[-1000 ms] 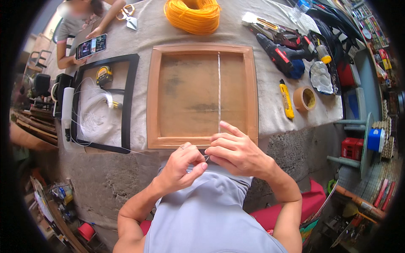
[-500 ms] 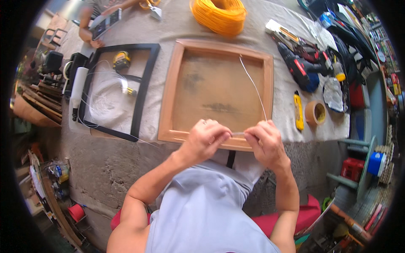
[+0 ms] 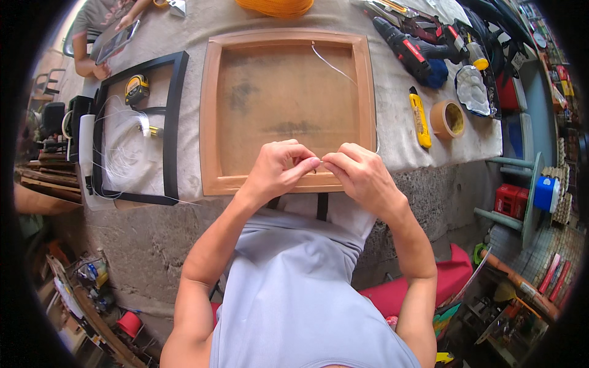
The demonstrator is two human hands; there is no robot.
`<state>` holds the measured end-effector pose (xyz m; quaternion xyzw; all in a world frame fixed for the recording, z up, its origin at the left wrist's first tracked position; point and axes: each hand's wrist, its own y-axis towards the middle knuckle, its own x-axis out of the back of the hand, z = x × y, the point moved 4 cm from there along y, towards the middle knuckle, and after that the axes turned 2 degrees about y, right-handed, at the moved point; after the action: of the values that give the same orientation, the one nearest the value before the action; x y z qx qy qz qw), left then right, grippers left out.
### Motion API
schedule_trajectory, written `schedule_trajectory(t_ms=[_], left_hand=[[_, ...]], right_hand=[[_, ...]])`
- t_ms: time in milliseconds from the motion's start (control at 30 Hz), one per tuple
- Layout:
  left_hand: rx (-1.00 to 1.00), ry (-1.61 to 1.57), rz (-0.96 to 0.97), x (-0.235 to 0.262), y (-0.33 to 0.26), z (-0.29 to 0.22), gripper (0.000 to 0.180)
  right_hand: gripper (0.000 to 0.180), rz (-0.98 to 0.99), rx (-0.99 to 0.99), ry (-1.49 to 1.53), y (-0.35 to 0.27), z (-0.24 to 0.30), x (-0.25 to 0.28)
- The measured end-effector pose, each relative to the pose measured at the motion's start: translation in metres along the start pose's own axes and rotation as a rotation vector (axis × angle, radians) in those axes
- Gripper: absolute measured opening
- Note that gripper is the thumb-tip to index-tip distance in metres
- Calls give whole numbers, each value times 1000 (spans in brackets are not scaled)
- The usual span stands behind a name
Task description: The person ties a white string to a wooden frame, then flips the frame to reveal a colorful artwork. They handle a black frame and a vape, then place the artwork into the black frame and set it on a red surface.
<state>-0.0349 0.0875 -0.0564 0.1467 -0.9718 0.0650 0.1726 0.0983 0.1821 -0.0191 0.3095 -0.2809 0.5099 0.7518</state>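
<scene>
A wooden picture frame (image 3: 211,110) with a brown backing lies in front of me on the cloth-covered table. Thin white cord (image 3: 333,65) is fixed at its far rail and runs slackly toward the right side. Over the near rail, my left hand (image 3: 279,167) pinches with thumb and forefinger, and my right hand (image 3: 365,178) pinches just beside it. Their fingertips almost meet around a bit of the cord. A tiny dark piece shows under the left fingertips, too small to name.
To the left, a black frame (image 3: 176,110) holds a tape measure (image 3: 137,89) and coiled clear line (image 3: 126,150). On the right are a drill (image 3: 408,49), a yellow utility knife (image 3: 419,119) and a tape roll (image 3: 438,119). Another person's hand (image 3: 100,70) is beside a phone-like device (image 3: 116,44).
My hands have drawn together; the short stretch of cord between them is now mostly hidden by my fingers. The cord loops outside the frame's right edge. The whole view has shifted.
</scene>
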Motion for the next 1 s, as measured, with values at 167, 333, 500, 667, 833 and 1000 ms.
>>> schedule_trajectory(t_ms=[167, 333, 500, 667, 833, 1000], left_hand=[[9, -10, 20, -4, -3, 11, 16], [21, 21, -121, 7, -10, 21, 13], [-87, 40, -192, 5, -12, 23, 10], [-194, 207, -140, 3, -11, 20, 9], [-208, 271, -99, 0, -12, 18, 9], [-250, 324, -91, -2, -11, 15, 10]], right_hand=[[10, 32, -45, -47, -10, -15, -5], [6, 8, -120, -83, -15, -27, -1], [6, 54, -76, -154, -15, -29, -4], [7, 83, -70, -147, -14, -28, -7], [7, 77, -80, -111, -13, -28, -7], [7, 85, -73, -99, -12, -26, -10]])
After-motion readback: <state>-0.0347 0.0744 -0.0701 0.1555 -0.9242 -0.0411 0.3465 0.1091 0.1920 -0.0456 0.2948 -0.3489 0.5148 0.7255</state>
